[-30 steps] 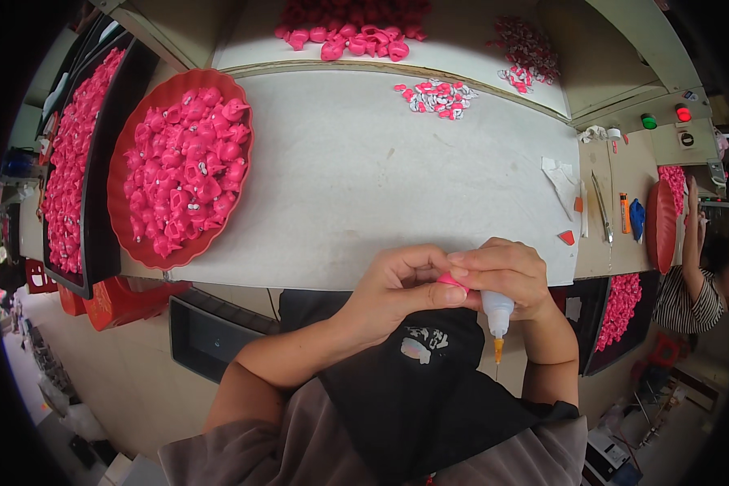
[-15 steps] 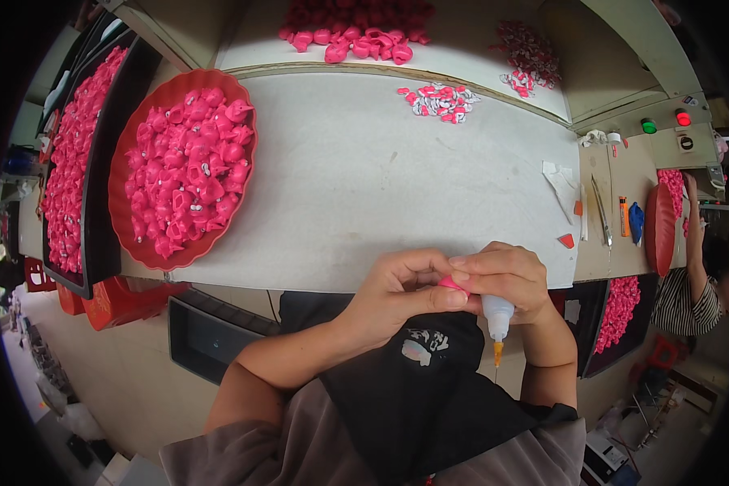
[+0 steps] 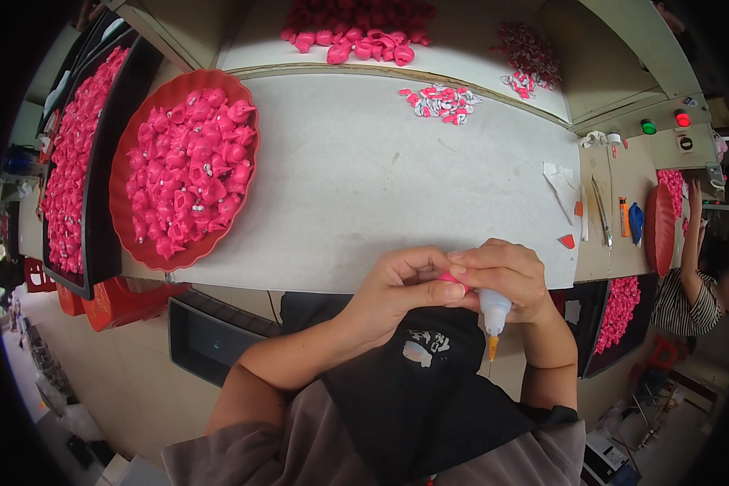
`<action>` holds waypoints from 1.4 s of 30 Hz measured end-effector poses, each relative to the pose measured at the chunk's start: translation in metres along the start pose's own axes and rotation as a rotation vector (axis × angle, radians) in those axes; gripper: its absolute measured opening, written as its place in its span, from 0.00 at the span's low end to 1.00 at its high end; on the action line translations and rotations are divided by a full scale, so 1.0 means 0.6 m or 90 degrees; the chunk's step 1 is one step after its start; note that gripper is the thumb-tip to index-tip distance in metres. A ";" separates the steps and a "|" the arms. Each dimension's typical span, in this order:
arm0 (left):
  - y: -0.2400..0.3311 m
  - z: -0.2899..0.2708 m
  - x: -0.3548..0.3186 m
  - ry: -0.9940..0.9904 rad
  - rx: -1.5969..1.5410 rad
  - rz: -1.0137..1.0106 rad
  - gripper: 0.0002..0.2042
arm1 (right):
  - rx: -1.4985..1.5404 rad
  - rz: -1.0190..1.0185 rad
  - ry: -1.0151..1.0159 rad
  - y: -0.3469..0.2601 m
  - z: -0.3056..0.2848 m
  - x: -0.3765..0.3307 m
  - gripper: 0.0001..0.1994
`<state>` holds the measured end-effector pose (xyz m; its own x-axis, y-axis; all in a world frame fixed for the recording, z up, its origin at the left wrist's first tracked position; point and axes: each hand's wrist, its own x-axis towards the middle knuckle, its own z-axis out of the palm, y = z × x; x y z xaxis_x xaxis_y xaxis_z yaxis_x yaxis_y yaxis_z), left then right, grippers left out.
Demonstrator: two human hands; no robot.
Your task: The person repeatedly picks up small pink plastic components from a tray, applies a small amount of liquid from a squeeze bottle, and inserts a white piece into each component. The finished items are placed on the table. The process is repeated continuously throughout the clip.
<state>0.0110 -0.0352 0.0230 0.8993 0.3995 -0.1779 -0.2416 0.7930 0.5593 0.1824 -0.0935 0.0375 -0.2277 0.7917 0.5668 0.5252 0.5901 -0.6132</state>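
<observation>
Close to the table's front edge, my two hands meet around a small pink plastic part (image 3: 452, 280). My left hand (image 3: 401, 283) pinches it between thumb and fingers. My right hand (image 3: 510, 275) has its fingertips against the same part, and its lower fingers are wrapped round a translucent squeeze bottle (image 3: 494, 311). The bottle tilts nozzle-down, with an amber tip and a thin needle pointing toward my lap. My fingers cover most of the pink part, so its shape is hidden.
A red scalloped tray (image 3: 115, 174) of pink parts stands at left, beside a long black tray (image 3: 97, 186). Small pink-and-white pieces (image 3: 441, 104) lie at the back, below a shelf of pink parts (image 3: 373, 44). Tweezers (image 3: 601, 211) lie at right; farther right is a co-worker's arm (image 3: 693, 251).
My hands have risen very slightly, and the bottle has swung a little to the left. The pink part stays between my fingers. The co-worker's arm at far right has shifted.
</observation>
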 end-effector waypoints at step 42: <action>0.218 -0.116 -0.083 0.510 1.100 0.588 0.19 | -0.174 0.169 0.243 0.009 0.036 -0.053 0.17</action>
<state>-0.0906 0.0804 0.0487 0.3193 0.7648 0.5595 0.5047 -0.6370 0.5826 0.1748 -0.1119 0.0043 0.2298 0.7645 0.6022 0.7300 0.2738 -0.6262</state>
